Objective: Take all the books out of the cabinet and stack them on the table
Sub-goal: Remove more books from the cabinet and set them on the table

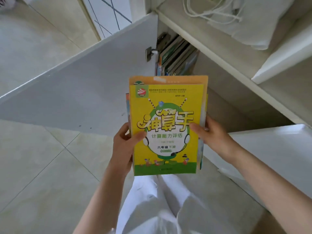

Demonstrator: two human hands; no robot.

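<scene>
I hold a bundle of books (166, 125) out in front of me, clear of the cabinet (219, 53), a yellow workbook on top and a larger orange one behind it. My left hand (124, 146) grips the left edge with the thumb pressed on the cover; my right hand (212, 134) grips the right edge the same way, thumb on top and fingers underneath. I take both sides because the books differ in size and their edges don't line up, so a one-sided grip would likely let the inner ones slide out.

More books (175, 56) stand upright on the lower shelf, packed against the left wall by the hinge (149, 53). I can't count them in that shadow, perhaps a dozen. So the task is only partly done, and this bundle has yet to reach the worktop, which I can't see from here.

The door (76, 92) swings wide open on my left, its long edge running across the floor, and a second white panel (270, 149) juts out low on my right. I am between the two, knees under the bundle. The open room is behind me and down the tiled floor (33, 166); I judge I should back straight out before turning, so the bundle's corners miss both panels. A cable (211, 10) lies coiled on the upper shelf, out of the way.
</scene>
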